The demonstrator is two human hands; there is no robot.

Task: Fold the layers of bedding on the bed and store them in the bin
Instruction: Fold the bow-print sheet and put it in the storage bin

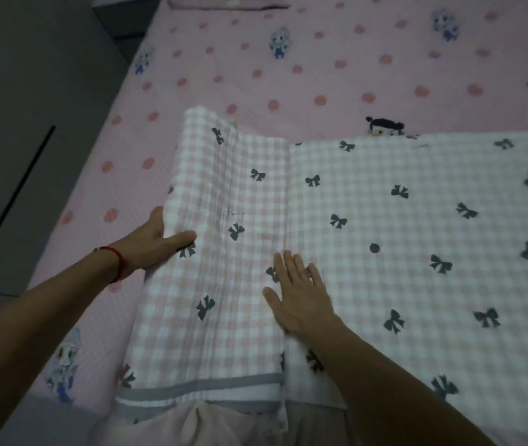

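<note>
Head view, looking down on a bed. Pink-and-white checked blanket (384, 236) with dark bow print, spread over the right and middle of the bed, its left portion turned over into a raised fold (224, 252) running away from the viewer. Grey striped hem (201, 386) along the near end of the fold, hanging at the bed's near edge. Beneath it, pink bedsheet (288, 59) with darker pink dots and small cartoon figures, bare across the far half and along the left side.

Left hand (153, 243) at the left flank of the fold: grip closed on the cloth, thumb lying on top, remaining fingers hidden under the lifted layer. Red cord bracelet (116, 259) on the left wrist.

Right hand (301, 297) flat on the blanket just right of the fold's edge: grip open, fingers straight and slightly spread, palm pressing down, nothing held.

Dark grey floor and cabinet front (14, 140) to the left of the bed. Pale pink garment (191, 426) at the bottom edge, between the forearms.
</note>
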